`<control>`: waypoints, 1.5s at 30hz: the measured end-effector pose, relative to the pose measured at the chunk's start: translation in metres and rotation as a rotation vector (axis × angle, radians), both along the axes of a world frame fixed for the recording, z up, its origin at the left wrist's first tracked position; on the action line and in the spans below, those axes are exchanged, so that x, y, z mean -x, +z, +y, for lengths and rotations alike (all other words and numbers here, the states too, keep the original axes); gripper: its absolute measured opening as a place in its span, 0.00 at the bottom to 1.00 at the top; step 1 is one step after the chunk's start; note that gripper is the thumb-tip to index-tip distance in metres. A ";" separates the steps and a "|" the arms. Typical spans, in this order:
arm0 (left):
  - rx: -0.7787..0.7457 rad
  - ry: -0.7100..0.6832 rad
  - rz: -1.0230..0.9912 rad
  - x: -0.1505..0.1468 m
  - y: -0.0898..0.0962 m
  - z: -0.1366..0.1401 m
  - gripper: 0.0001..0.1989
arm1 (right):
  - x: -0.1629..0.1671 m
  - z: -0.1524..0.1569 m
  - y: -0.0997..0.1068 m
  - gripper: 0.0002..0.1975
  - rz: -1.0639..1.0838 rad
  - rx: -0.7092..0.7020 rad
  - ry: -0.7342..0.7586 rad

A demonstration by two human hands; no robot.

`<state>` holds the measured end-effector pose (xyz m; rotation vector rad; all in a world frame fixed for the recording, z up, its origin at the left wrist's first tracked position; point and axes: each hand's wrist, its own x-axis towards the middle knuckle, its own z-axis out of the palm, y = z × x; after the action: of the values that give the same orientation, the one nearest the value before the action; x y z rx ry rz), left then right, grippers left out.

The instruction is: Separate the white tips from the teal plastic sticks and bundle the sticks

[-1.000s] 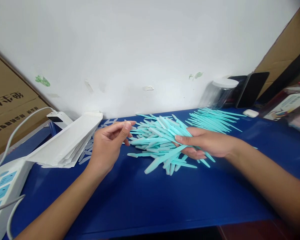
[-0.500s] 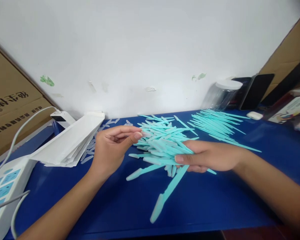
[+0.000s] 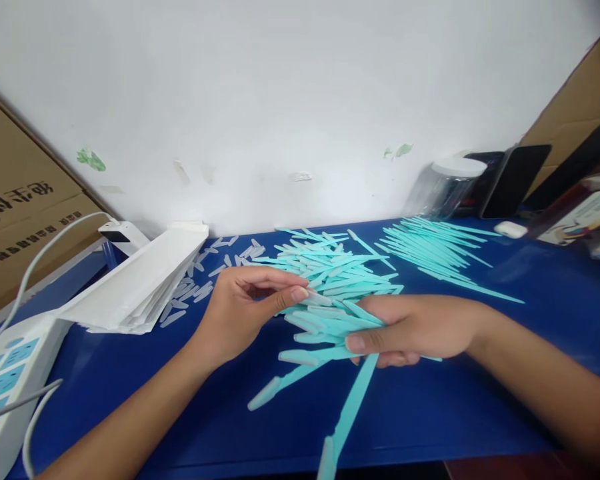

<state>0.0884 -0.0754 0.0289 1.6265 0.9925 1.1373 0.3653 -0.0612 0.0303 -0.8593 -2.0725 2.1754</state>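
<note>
My right hand point(image 3: 415, 327) is closed around a fanned bundle of turquoise eyebrow razors point(image 3: 325, 327), their capped heads pointing left and towards me. One razor point(image 3: 351, 410) juts down towards the table's front edge. With thumb and forefinger, my left hand point(image 3: 247, 310) pinches the clear cap point(image 3: 316, 298) at the head of a razor at the top of the bundle. Behind the hands lies a heap of turquoise razors point(image 3: 325, 257). Loose clear caps point(image 3: 195, 290) are scattered on the blue table point(image 3: 220, 420) beyond my left hand.
More turquoise razors point(image 3: 435, 243) lie in a spread pile at the back right, near a lidded clear jar point(image 3: 445, 190) and a phone point(image 3: 515, 180). Folded white paper point(image 3: 140, 287) and a power strip point(image 3: 20, 380) with cables stand left. A white wall point(image 3: 300, 100) closes the back.
Both hands and the razor bundle have come slightly nearer, towards the front edge. My left hand has moved right, closer to my right hand. The lowest razor now hangs further down.
</note>
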 end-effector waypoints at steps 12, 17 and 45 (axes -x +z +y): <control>-0.067 0.090 0.017 -0.002 -0.001 -0.004 0.05 | 0.003 0.001 0.002 0.26 0.006 -0.019 0.065; -0.062 0.048 0.030 -0.004 0.000 -0.005 0.05 | 0.002 0.001 0.001 0.28 -0.011 -0.033 0.051; 0.068 -0.304 -0.048 -0.017 -0.003 -0.009 0.03 | 0.008 -0.006 -0.007 0.31 -0.089 0.005 0.147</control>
<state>0.1057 -0.0842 0.0263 1.6232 0.7154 0.9217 0.3572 -0.0674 0.0229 -0.8438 -2.2400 2.2539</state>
